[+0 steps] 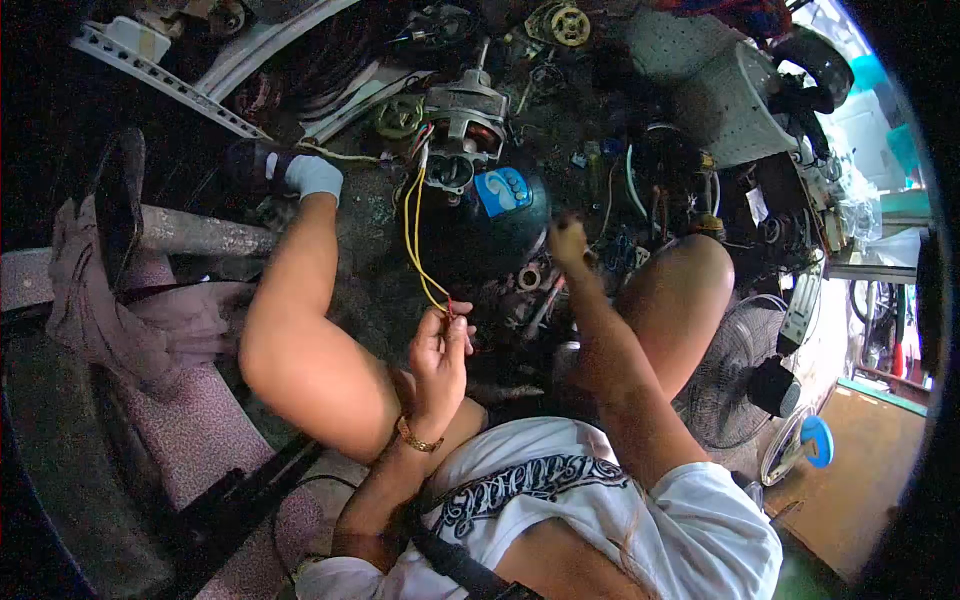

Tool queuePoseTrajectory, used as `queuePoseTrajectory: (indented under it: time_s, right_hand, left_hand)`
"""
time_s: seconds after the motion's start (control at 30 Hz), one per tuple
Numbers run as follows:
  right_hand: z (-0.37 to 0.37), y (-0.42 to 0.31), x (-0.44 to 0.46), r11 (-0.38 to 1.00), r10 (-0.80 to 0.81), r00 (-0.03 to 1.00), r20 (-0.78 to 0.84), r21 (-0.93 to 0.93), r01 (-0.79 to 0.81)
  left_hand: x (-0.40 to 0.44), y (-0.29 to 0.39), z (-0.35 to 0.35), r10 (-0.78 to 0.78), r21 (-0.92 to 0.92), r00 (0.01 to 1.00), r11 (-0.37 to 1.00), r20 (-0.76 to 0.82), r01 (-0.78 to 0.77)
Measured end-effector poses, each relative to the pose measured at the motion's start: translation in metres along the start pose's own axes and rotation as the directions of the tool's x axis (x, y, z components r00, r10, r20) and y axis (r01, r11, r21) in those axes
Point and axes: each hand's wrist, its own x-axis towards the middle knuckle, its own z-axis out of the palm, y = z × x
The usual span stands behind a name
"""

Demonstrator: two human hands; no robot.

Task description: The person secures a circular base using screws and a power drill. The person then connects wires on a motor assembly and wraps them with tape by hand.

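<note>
My left hand (pixel 440 350), with a gold watch on its wrist, pinches the ends of yellow wires (pixel 410 225) between thumb and fingertips. A bit of red shows at the pinch. Those wires run up to an electric fan motor (pixel 467 110) with copper windings and a shaft pointing away from me. Near the motor lies a blue card or packet (pixel 502 191) on a dark rounded surface. My right hand (pixel 568 242) is out over the clutter beside my right knee. Its fingers are dark and blurred, so I cannot see whether they hold anything.
Loose motor parts and cables (pixel 640 180) cover the floor ahead. At right stand a fan grille (pixel 735 370) and a brown board (pixel 870 450). A perforated white drum (pixel 715 90) is at upper right. A metal frame (pixel 190 90) lies upper left, and cloth (pixel 130 310) hangs left.
</note>
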Motion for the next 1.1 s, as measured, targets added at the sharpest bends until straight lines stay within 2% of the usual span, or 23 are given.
queuePoseTrajectory:
  time_s: [0.07,0.1,0.13,0.17,0.3,0.37,0.4,0.5,0.57,0.6,0.63,0.7,0.77,0.8,0.87,0.9,1.0,1.07,1.1]
  right_hand:
    - [0.041,0.056,-0.018,0.965,-0.002,0.966,0.259,-0.253,0.070]
    - [0.065,0.089,-0.024,0.913,-0.041,0.936,0.351,-0.367,0.178]
    - [0.094,0.128,-0.026,0.830,-0.103,0.902,0.420,-0.463,0.310]
    - [0.112,0.154,-0.033,0.769,-0.157,0.884,0.441,-0.507,0.389]
    - [0.087,0.112,-0.063,0.825,-0.230,0.969,0.086,-0.512,0.241]
    - [0.079,0.100,-0.061,0.912,0.059,0.973,0.223,-0.407,0.038]
    - [0.076,0.094,-0.060,0.914,0.057,0.974,0.220,-0.403,0.038]
    - [0.069,0.084,-0.056,0.870,0.047,0.936,0.349,-0.474,0.133]
    - [0.051,0.058,-0.060,0.938,0.160,0.938,0.309,-0.343,-0.047]
    - [0.044,0.048,-0.065,0.936,0.169,0.939,0.300,-0.347,-0.058]
    - [0.038,0.037,-0.069,0.967,0.070,0.977,0.201,-0.256,-0.017]
    - [0.020,-0.001,-0.072,0.984,-0.023,0.997,0.078,-0.174,0.036]
    - [-0.010,-0.048,-0.074,0.962,-0.181,0.983,0.024,0.211,0.172]
    - [-0.036,-0.069,-0.080,0.963,-0.183,0.983,0.020,0.203,0.175]
    - [-0.094,-0.115,-0.101,0.816,-0.344,0.924,0.168,0.541,0.205]
    - [-0.115,-0.132,-0.114,0.778,-0.260,0.928,0.267,0.627,0.037]
    - [-0.147,-0.136,-0.138,0.848,-0.299,0.916,0.266,0.515,0.127]
    - [-0.155,-0.133,-0.147,0.798,-0.453,0.868,0.204,0.527,0.293]
    - [-0.159,-0.134,-0.151,0.799,-0.451,0.869,0.203,0.525,0.292]
  left_hand:
    - [-0.002,-0.004,0.000,-0.029,-0.008,0.999,1.000,-0.020,0.029]
    - [-0.002,-0.005,0.000,-0.055,-0.021,0.998,0.998,-0.032,0.055]
    - [-0.002,0.006,0.000,-0.090,0.077,0.996,0.993,-0.012,0.091]
    - [-0.002,0.005,-0.001,-0.091,0.083,0.996,0.992,-0.025,0.093]
    - [-0.001,-0.003,-0.003,-0.068,0.029,0.997,0.997,-0.033,0.069]
    - [-0.002,-0.004,-0.005,-0.062,-0.012,0.998,0.998,-0.016,0.062]
    - [-0.002,-0.004,-0.006,-0.057,-0.010,0.998,0.998,-0.014,0.057]
    - [-0.002,0.003,-0.004,-0.072,0.059,0.997,0.996,0.006,0.071]
    - [-0.001,0.004,0.001,-0.076,0.079,0.996,0.994,-0.053,0.080]
    - [0.000,0.001,0.002,-0.081,0.076,0.996,0.994,-0.042,0.084]
    - [0.001,-0.005,0.001,-0.076,0.050,0.996,0.996,-0.036,0.078]
    - [0.006,-0.013,0.003,-0.069,0.019,0.997,0.997,-0.021,0.069]
    - [0.007,-0.016,0.006,-0.055,-0.078,0.998,0.995,0.023,0.057]
    - [0.008,-0.013,0.008,-0.098,-0.145,0.994,0.984,0.058,0.105]
    - [0.009,-0.014,0.010,-0.066,-0.119,0.995,0.990,0.073,0.074]
    - [0.008,-0.014,0.011,-0.045,-0.083,0.995,0.995,0.085,0.052]
    - [0.008,0.002,0.018,0.004,-0.056,0.998,0.998,0.067,-0.001]
    - [0.011,0.003,0.021,0.099,-0.036,0.994,0.995,0.044,-0.098]
    - [0.011,0.006,0.020,0.098,-0.038,0.994,0.995,0.046,-0.096]
